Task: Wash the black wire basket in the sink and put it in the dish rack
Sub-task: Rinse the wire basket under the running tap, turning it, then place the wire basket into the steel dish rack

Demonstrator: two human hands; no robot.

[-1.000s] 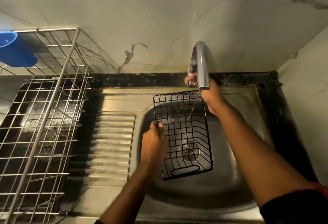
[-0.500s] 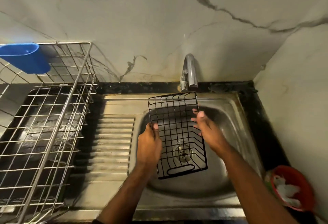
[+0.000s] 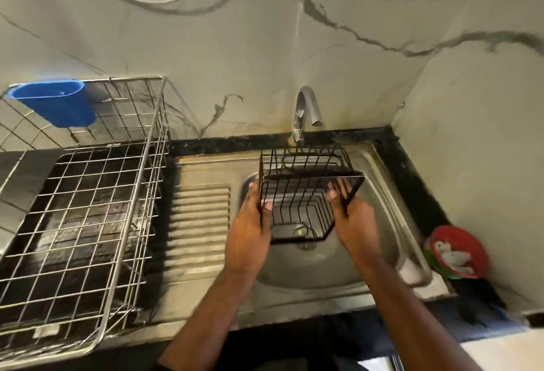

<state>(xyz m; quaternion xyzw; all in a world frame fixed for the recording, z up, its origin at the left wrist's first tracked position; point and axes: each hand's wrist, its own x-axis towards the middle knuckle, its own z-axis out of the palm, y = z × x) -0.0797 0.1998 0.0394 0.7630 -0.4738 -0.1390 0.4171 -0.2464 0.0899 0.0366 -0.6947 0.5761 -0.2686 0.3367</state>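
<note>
Both hands, left hand (image 3: 250, 223) and right hand (image 3: 351, 217), grip the black wire basket (image 3: 300, 194) above the sink (image 3: 379, 194); next, likely transfer toward the dish rack (image 3: 88, 194) at 9 o'clock.

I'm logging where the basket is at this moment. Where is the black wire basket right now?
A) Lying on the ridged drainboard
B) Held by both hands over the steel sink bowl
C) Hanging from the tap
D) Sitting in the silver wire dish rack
B: the left hand and right hand each grip a side of the black wire basket above the steel sink bowl.
</note>
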